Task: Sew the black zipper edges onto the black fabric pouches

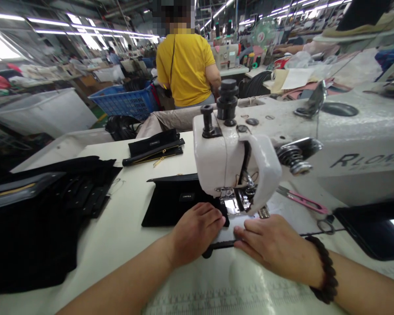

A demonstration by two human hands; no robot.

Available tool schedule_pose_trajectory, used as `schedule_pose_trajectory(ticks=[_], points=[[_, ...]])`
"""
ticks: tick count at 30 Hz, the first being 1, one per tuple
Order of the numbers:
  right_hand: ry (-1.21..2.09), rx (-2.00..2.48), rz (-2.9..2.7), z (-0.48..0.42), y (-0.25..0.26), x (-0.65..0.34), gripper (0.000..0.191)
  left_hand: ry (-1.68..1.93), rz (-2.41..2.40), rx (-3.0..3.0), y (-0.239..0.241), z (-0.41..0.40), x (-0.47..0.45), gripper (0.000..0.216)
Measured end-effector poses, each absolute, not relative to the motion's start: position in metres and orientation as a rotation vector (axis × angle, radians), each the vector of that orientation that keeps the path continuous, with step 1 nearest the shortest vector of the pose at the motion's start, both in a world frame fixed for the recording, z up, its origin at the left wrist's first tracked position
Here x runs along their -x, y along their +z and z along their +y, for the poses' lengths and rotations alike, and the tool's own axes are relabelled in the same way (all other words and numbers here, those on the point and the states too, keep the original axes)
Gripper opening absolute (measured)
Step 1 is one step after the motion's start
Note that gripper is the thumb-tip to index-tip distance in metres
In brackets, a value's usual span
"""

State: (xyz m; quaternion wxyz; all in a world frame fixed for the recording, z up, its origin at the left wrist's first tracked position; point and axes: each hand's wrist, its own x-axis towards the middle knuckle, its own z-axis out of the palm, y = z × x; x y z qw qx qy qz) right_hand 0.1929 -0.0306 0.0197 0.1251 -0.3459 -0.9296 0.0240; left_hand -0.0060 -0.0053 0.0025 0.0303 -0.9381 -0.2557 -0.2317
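A black fabric pouch piece [170, 201] with a small label lies flat under the head of a white sewing machine [230, 153]. My left hand [195, 232] presses on its near edge, fingers curled down onto the cloth. My right hand [272, 245], with a dark bead bracelet on the wrist, rests fingers together on the black strip at the needle plate, just right of the left hand. The presser foot [236, 203] stands directly above both hands' fingertips.
A pile of black fabric pieces [36, 218] covers the table's left. A finished black zip pouch [154, 151] lies at the back. Pink thread snips [302, 201] lie right of the needle. A person in a yellow shirt [187, 70] stands behind, beside a blue basket [124, 100].
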Motion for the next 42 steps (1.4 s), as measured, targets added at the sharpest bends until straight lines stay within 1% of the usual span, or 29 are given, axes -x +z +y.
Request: schedule_pose_trajectory(ticks=[8,12,16,20,27,33,37,42], points=[[0.071,1.027,-2.724,-0.031,0.011,-0.189,0.025,-0.759,-0.744,2.923,0.002,-0.002,0.008,0.032],[0.001,0.983,-2.76,-0.032,0.006,-0.189,0.022,-0.805,-0.764,2.922,0.004,-0.003,0.008,0.031],[-0.119,0.913,-2.832,-0.035,0.001,-0.189,0.022,-0.797,-0.754,2.945,0.005,-0.004,0.011,0.028],[-0.208,0.918,-2.862,-0.037,-0.002,-0.187,0.027,-0.811,-0.766,2.967,0.001,-0.004,0.015,0.026],[-0.255,0.98,-2.74,-0.033,0.001,-0.182,0.023,-0.563,-0.827,2.996,0.0,0.002,0.013,0.015],[-0.241,0.983,-2.706,-0.03,0.0,-0.181,0.028,-0.263,-0.842,2.965,0.007,0.011,0.008,0.007],[-0.209,1.003,-2.715,-0.03,0.0,-0.181,0.025,-0.251,-0.88,2.913,0.009,0.013,0.005,0.009],[-0.202,1.013,-2.705,-0.03,0.001,-0.182,0.02,-0.336,-0.96,2.875,0.007,0.013,0.005,0.014]])
